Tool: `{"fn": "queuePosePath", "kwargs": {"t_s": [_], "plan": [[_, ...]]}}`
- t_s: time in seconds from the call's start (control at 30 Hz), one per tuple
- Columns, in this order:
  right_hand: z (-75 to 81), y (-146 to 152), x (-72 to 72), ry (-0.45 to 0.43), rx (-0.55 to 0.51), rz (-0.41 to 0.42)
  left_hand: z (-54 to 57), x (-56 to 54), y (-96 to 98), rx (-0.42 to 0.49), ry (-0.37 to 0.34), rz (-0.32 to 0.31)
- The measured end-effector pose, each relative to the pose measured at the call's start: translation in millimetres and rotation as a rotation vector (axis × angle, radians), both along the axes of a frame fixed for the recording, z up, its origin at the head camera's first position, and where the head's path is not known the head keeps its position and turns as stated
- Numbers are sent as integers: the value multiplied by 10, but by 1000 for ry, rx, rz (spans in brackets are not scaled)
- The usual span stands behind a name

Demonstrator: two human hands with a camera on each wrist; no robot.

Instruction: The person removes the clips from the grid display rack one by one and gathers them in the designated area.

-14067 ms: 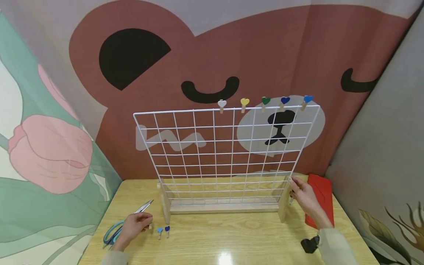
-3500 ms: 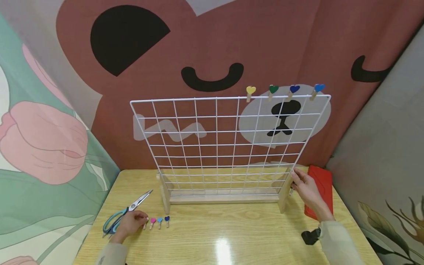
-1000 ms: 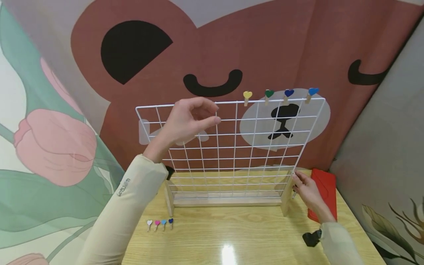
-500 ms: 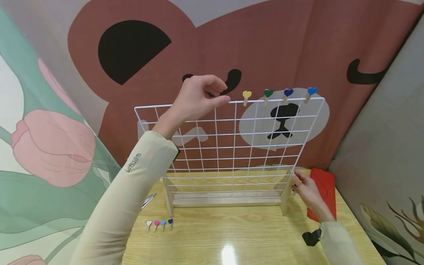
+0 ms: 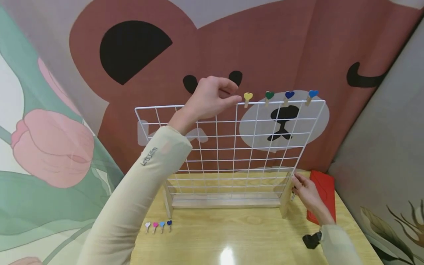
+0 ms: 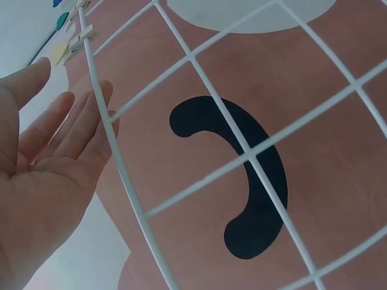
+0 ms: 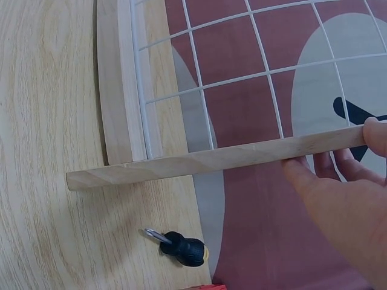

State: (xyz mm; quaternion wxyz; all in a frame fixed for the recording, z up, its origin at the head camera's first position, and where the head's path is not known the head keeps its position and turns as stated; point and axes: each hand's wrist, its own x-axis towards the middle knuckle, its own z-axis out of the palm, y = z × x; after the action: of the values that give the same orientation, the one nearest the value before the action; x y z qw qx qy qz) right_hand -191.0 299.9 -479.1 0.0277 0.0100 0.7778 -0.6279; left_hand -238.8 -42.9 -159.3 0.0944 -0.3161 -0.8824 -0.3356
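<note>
My left hand (image 5: 213, 97) is raised at the top bar of a white wire grid (image 6: 191, 56), thumb and fingers apart, just left of the yellow heart clothespin (image 5: 248, 96). Green (image 5: 269, 95), dark blue (image 5: 289, 94) and blue heart clothespins (image 5: 313, 93) continue along the bar to the right. In the left wrist view its fingers (image 6: 94, 136) are extended, below the clips. My right hand (image 5: 308, 195) grips the wooden side upright (image 7: 199, 160) of the grid's stand. White (image 5: 147, 225), pink (image 5: 155, 225), light blue (image 5: 162, 224) and dark blue clothespins (image 5: 169, 223) lie in a row on the table.
A red pouch (image 5: 326, 198) lies behind my right hand. A short screwdriver (image 7: 184, 249) with a black handle rests beside the stand. The stand's wooden base (image 5: 225, 203) crosses the table, and a patterned cloth (image 5: 265, 44) hangs behind.
The white clothespin, on the bar at first, went into the table row; a pink one joined the row too. Lately my left hand rose and moved right to the yellow clip. My right hand stayed.
</note>
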Motion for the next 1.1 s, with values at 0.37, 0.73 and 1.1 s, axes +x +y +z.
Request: {"fn": "queuePosePath", "kwargs": {"t_s": [0.37,0.73,1.1], "plan": [[73,29,-26,0,-16,3,76,-7,198,-64,-24,-31],[68,27,15,-11,-25,-5,52,6,277,-55,31,-64],[86,-3,51,-16,-8,-13,45,5,329,-62,17,-10]]}}
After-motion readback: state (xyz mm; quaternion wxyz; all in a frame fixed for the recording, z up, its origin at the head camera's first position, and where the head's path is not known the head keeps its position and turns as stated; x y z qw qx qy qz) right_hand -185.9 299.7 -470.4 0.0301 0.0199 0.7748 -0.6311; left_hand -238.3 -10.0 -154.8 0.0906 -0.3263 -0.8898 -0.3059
